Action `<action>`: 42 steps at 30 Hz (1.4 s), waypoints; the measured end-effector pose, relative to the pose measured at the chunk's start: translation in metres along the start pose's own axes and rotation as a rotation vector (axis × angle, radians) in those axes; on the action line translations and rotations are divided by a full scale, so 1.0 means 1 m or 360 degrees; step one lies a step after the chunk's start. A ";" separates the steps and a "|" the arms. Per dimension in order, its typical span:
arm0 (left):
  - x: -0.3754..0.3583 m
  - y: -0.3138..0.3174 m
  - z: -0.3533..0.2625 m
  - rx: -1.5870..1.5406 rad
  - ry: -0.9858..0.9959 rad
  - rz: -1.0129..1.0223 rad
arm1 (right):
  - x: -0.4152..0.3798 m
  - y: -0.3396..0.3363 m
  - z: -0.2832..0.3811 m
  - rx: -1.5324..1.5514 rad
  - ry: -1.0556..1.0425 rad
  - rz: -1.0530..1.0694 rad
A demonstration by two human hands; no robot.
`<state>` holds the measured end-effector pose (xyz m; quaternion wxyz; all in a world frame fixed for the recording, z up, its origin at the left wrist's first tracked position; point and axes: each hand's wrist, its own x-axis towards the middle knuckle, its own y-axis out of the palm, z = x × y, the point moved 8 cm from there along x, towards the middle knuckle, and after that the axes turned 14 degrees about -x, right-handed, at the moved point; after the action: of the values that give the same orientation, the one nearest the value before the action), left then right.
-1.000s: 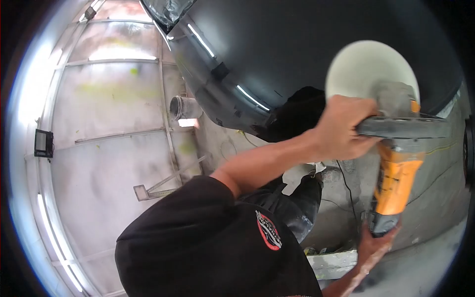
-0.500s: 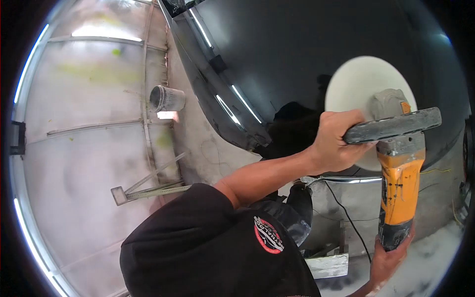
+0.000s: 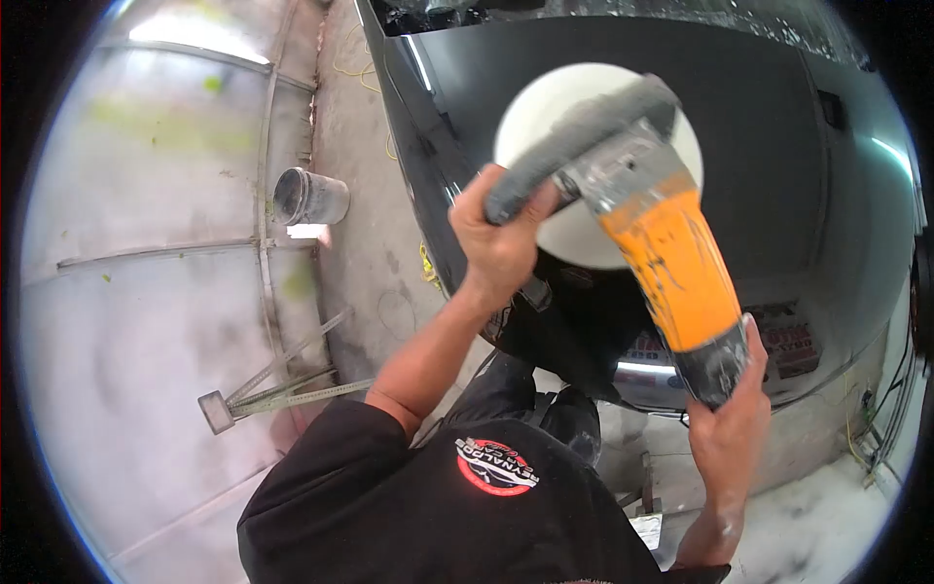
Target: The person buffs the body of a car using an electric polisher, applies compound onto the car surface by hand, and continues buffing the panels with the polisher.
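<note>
My left hand (image 3: 496, 243) is wrapped round the dark side handle of an orange and grey power polisher (image 3: 681, 268). With my right hand (image 3: 730, 428) I grip the black rear end of its body. The polisher's round white pad (image 3: 584, 238) overlaps the glossy black car panel (image 3: 754, 165), which mirrors the lights and some red lettering. Part of the pad is hidden behind the handle and the grey head.
A grey-smeared bucket (image 3: 316, 198) stands on the concrete floor left of the car, near yellow cord (image 3: 428, 265). Metal bars (image 3: 292, 394) jut out by the pale wall. Clear plastic sheeting (image 3: 769, 21) lines the panel's far edge. Cables (image 3: 880, 428) hang at the right.
Both hands have carried the polisher to the left over the panel. Its body and side handle have turned to a slant, and my right hand is farther up in view.
</note>
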<state>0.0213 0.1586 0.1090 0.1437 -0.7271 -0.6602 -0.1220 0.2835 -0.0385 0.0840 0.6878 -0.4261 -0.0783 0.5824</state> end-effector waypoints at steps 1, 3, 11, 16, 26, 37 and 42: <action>0.017 -0.019 0.003 -0.0102 -0.0041 -0.0075 | 0.013 0.009 0.020 -0.0044 -0.0107 -0.0033; 0.047 -0.051 -0.001 -0.0099 -0.0055 -0.0221 | 0.038 0.019 0.063 -0.0103 -0.0188 0.0013; 0.153 -0.196 0.026 -0.0102 0.0220 -0.0606 | 0.139 0.083 0.198 -0.0281 -0.0643 0.0133; 0.167 -0.172 0.029 -0.0315 0.0227 -0.0350 | 0.144 0.091 0.183 -0.0151 -0.0546 0.0134; 0.200 0.054 0.024 0.0215 0.0164 0.0171 | 0.147 0.024 0.053 0.0292 -0.0115 -0.0294; 0.228 0.233 0.055 0.0301 0.0437 0.0713 | 0.169 -0.027 -0.034 0.0288 0.0108 -0.0563; 0.158 0.253 0.062 0.0315 0.0104 0.0797 | 0.117 -0.024 -0.083 0.0318 0.0338 -0.0419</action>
<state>0.2877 0.3057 0.0976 0.2612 -0.8458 -0.4635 -0.0410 0.3872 0.0234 0.0031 0.8013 -0.4009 -0.0021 0.4440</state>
